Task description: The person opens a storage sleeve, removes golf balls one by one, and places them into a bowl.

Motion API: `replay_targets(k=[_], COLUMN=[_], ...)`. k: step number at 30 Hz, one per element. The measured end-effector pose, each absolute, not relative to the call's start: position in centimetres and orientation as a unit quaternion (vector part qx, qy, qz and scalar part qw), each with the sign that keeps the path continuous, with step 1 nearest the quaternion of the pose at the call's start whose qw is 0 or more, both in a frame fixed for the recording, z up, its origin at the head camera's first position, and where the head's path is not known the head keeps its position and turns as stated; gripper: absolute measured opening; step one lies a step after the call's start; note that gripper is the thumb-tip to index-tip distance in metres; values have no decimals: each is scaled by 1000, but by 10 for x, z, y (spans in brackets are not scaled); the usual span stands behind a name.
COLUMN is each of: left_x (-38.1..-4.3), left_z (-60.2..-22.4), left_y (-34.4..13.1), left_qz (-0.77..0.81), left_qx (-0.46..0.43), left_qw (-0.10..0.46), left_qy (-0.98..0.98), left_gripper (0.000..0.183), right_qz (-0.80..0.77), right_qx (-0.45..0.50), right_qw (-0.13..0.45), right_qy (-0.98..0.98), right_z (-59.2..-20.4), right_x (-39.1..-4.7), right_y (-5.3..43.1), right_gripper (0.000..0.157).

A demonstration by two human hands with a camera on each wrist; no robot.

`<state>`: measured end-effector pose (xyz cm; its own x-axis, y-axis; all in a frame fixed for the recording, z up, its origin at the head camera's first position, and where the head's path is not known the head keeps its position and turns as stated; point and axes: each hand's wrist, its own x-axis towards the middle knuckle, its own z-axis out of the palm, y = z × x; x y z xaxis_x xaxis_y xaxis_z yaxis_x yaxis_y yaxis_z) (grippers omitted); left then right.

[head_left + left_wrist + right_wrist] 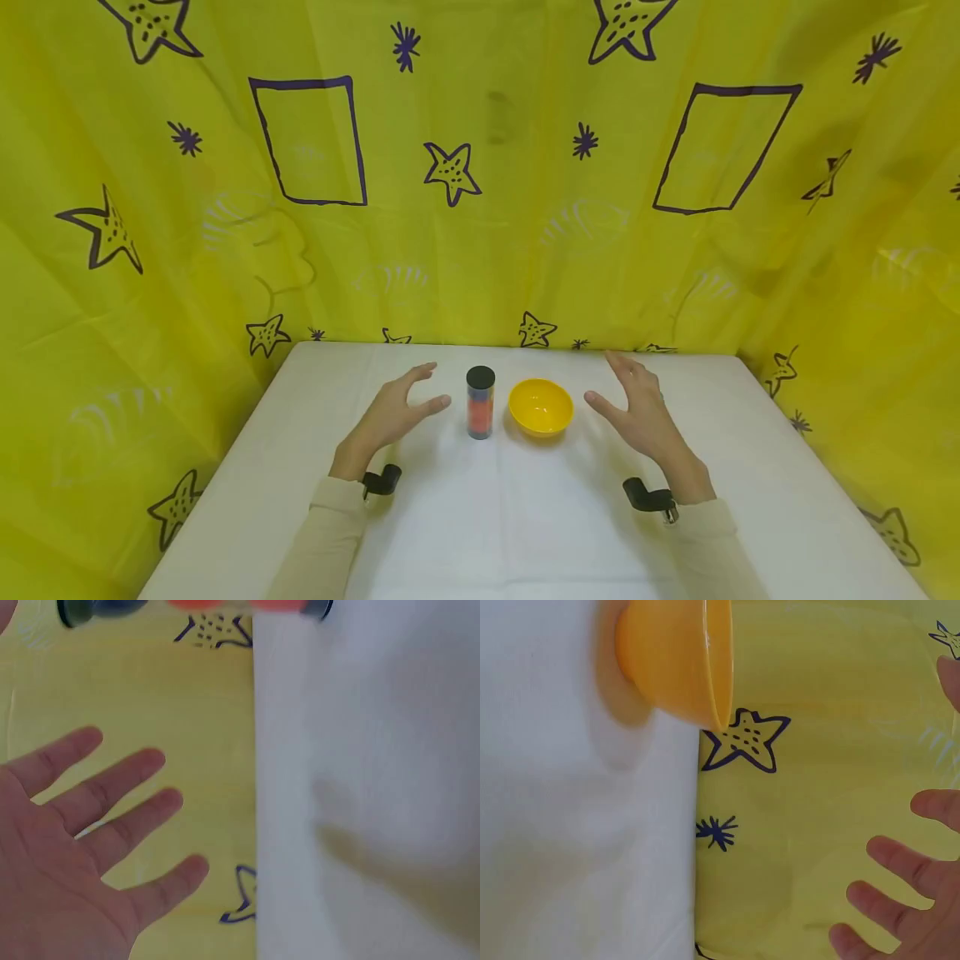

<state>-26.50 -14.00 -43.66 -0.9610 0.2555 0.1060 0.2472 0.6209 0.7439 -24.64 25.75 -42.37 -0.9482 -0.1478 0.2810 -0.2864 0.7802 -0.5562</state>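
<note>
Canister (481, 412) and bowl (540, 408), side by side on a white table (495, 533), between a person's two hands. The canister, an upright cylinder, has a flat black lid (481, 377) and a transparent wall; its contents appear orange-red through the lower half and bluish grey above, over a dark base. In the left wrist view it crosses the upper edge sideways, partly cut off, with rounded orange-red and dark blue contents between dark ends. The bowl, glossy and plain yellow, stands just right of the canister, a narrow gap between them; its round mouth faces upward, highlights mark the inside, and the wall tapers to a narrower foot. The left hand (390, 412) is near the canister and apart from it, its fingers (142, 821) extended, spread and released. The right hand (641, 412) lies beyond the bowl's right side, its thumb near the rim without contact; its fingers are likewise spread and released. Both wrists carry a black mount (384, 480) below pale sleeves (330, 525). Behind the table hangs a yellow curtain (480, 250) printed with dark starfish, bursts and four-sided outlines.
</note>
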Motion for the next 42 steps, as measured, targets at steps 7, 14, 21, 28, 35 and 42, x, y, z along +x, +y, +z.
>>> replay_targets(k=[7,14,21,28,35,42], left_x=[-262,-262,-266,-266,-264,-255], left_z=[-456,-465,-476,-479,-480,-476], left_y=[-109,-93,-79,-70,-68,-63], left_qz=[449,468,489,476,445,414], left_qx=[160,167,172,149,151,154], left_qw=[48,63,45,8,-19,-21], left_qy=[878,865,854,867,882,897], left_gripper=[69,69,66,52,49,48], right_qz=[343,331,330,363,393,418], right_qx=[138,150,166,187,203,217], right_qw=[144,129,128,110,77,70], right_qy=[-918,-922,-921,-906,-893,-879], right_z=[-431,-440,-445,-446,-448,-449], right_x=[-241,-238,-236,-234,-231,-228], right_y=[246,234,226,214,202,190], right_gripper=[71,59,44,34,34,32])
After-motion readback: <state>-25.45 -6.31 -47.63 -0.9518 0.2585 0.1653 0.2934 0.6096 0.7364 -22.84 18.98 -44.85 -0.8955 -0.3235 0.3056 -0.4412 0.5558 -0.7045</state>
